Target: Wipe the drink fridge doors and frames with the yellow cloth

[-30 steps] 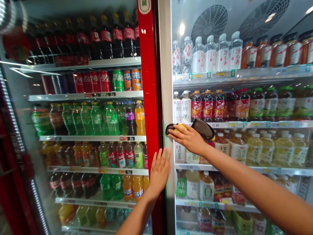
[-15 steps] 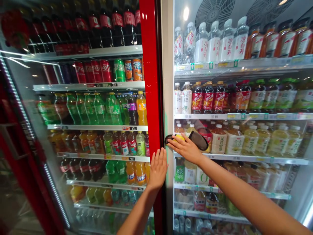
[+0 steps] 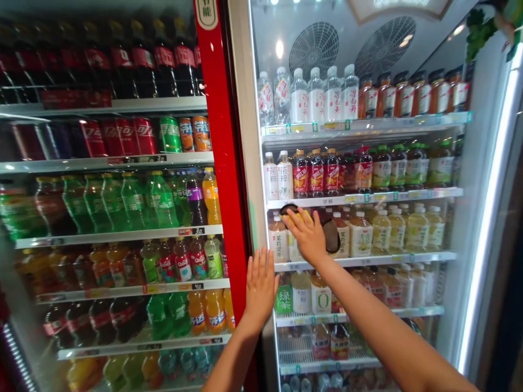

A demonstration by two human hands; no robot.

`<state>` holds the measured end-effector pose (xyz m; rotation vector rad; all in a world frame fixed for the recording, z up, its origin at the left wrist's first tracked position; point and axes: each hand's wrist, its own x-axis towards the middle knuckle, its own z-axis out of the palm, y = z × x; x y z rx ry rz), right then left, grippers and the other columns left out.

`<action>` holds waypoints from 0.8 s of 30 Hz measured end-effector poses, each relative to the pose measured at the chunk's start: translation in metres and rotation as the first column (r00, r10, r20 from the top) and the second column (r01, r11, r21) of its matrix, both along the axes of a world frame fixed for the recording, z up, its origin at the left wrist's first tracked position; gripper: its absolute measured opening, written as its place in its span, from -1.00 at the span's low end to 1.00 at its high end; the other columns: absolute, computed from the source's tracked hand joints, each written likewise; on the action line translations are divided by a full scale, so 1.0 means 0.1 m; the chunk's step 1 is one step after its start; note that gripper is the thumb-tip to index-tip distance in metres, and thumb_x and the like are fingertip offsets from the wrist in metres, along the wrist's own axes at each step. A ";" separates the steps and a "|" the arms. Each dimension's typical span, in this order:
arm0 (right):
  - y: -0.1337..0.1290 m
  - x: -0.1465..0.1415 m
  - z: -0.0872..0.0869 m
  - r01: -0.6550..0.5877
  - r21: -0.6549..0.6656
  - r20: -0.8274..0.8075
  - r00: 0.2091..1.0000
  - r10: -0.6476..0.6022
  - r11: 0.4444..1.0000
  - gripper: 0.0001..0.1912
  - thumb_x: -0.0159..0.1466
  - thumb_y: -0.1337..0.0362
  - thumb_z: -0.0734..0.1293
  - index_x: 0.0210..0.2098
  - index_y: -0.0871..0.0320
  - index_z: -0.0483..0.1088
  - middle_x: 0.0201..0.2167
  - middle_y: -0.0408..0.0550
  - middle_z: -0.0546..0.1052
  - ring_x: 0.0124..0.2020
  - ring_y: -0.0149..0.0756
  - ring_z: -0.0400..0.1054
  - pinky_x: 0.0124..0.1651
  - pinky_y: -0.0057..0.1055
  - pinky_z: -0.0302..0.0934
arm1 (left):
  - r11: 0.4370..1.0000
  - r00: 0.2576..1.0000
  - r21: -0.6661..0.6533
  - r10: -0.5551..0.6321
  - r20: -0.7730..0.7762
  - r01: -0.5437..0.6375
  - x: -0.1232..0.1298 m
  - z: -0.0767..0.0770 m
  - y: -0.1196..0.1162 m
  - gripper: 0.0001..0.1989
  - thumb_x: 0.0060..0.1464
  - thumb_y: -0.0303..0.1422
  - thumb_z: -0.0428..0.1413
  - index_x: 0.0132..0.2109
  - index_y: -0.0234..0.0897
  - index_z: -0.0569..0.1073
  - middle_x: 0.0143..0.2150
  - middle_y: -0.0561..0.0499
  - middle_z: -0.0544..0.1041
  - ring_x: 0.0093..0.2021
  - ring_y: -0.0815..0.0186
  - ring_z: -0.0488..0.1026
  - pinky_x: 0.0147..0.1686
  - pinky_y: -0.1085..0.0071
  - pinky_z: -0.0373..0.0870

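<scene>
My right hand [image 3: 304, 235] lies over a dark cloth [image 3: 332, 235] with a yellow part, pressing it flat against the glass door of the right-hand drinks cooler. Its fingers are stretched out and point up and left. Just to the left and lower, my left hand [image 3: 260, 283] rests flat with its fingers up, on the pale door frame [image 3: 255, 218] beside the red frame [image 3: 224, 136]. Nothing shows under the left palm. Part of the cloth is hidden beneath the right hand.
Behind the left glass stand shelves [image 3: 171, 160] of cola, cans and green and orange bottles. The right cooler holds rows of water and tea bottles [image 3: 333, 98] under two round fan grilles [image 3: 314, 49]. A bright light strip [image 3: 486, 218] runs down its right side.
The view has turned to the right. My right hand has slid the cloth rightward across the glass, away from the door frame. My left hand stays on the frame, slightly lower in view.
</scene>
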<state>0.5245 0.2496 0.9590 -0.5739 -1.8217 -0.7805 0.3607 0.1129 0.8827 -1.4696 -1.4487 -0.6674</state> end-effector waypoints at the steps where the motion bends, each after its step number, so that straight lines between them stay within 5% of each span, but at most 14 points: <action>1: 0.04 0.09 0.03 0.024 -0.053 -0.083 0.996 -0.029 0.998 -0.31 0.37 0.50 0.16 0.44 -0.04 0.17 0.45 -0.08 0.26 0.53 -0.06 -0.08 0.51 0.25 -0.29 | 1.000 1.000 -0.001 -0.011 0.001 0.011 0.04 0.04 0.03 -0.15 0.35 -0.29 0.04 0.55 -0.32 -0.28 0.54 -0.26 0.09 0.54 -0.01 -0.01 0.45 -0.04 0.12; 5: 0.01 0.26 -0.39 0.063 -0.166 -0.280 0.954 -0.108 0.984 -0.22 0.32 0.53 0.15 0.49 0.06 0.05 0.48 0.06 0.18 0.56 0.00 -0.24 0.48 0.27 -0.15 | 0.998 0.998 -0.009 -0.062 -0.002 0.062 0.15 0.12 0.12 -0.14 0.34 -0.27 0.07 0.55 -0.30 -0.24 0.54 -0.25 0.07 0.55 -0.03 -0.05 0.47 -0.04 0.07; 8: -0.01 0.24 -0.66 0.025 -0.068 -0.111 0.993 -0.033 0.997 -0.29 0.35 0.51 0.15 0.46 0.03 0.13 0.43 -0.01 0.29 0.56 -0.08 -0.20 0.51 0.19 -0.20 | 0.996 0.996 0.000 -0.094 -0.006 0.094 0.20 0.14 0.21 -0.14 0.32 -0.26 0.09 0.55 -0.28 -0.22 0.54 -0.23 0.08 0.55 -0.02 -0.06 0.48 -0.03 0.04; 11: 0.13 0.34 -0.39 0.029 -0.039 0.002 1.000 -0.029 0.999 -0.29 0.35 0.52 0.16 0.43 -0.09 0.18 0.42 -0.14 0.31 0.54 -0.13 -0.13 0.53 0.22 -0.35 | 0.992 0.992 0.013 -0.122 -0.025 0.122 0.28 0.19 0.36 -0.13 0.31 -0.24 0.10 0.55 -0.27 -0.19 0.54 -0.23 0.08 0.56 -0.01 -0.08 0.48 -0.02 0.02; 14: 0.30 0.61 -0.08 0.092 -0.126 -0.139 0.984 -0.109 0.988 -0.19 0.30 0.57 0.16 0.46 -0.11 0.12 0.47 -0.10 0.23 0.55 -0.09 -0.14 0.51 0.27 -0.32 | 0.989 0.988 0.017 -0.147 -0.042 0.147 0.39 0.26 0.50 -0.14 0.31 -0.23 0.11 0.55 -0.27 -0.17 0.54 -0.24 0.07 0.55 -0.02 -0.07 0.48 -0.01 0.01; 18: 0.32 0.74 -0.36 0.141 -0.234 -0.413 0.881 -0.230 0.962 -0.10 0.25 0.58 0.13 0.53 0.01 -0.06 0.51 0.02 0.12 0.57 -0.02 -0.29 0.48 0.25 -0.11 | 0.984 0.983 0.016 -0.174 -0.051 0.175 0.48 0.26 0.58 -0.17 0.32 -0.22 0.10 0.55 -0.26 -0.13 0.55 -0.23 0.07 0.55 -0.02 -0.07 0.49 -0.03 -0.02; 20: 0.28 0.69 -0.51 0.139 -0.211 -0.361 0.909 -0.209 0.968 -0.06 0.20 0.60 0.12 0.53 0.01 -0.07 0.51 0.01 0.13 0.57 -0.02 -0.32 0.48 0.24 -0.10 | 0.981 0.979 0.016 -0.193 -0.061 0.195 0.52 0.25 0.62 -0.18 0.32 -0.23 0.10 0.55 -0.26 -0.12 0.55 -0.21 0.07 0.56 0.00 -0.09 0.49 -0.03 -0.04; 24: 0.36 0.79 -0.20 0.109 -0.169 -0.150 0.979 -0.135 0.980 -0.09 0.18 0.61 0.15 0.47 -0.08 0.10 0.48 -0.10 0.21 0.56 -0.05 -0.21 0.50 0.29 -0.25 | 0.969 0.967 0.019 -0.242 -0.082 0.245 0.64 0.29 0.79 -0.16 0.31 -0.23 0.11 0.55 -0.26 -0.13 0.55 -0.21 0.05 0.57 0.02 -0.14 0.51 -0.05 -0.11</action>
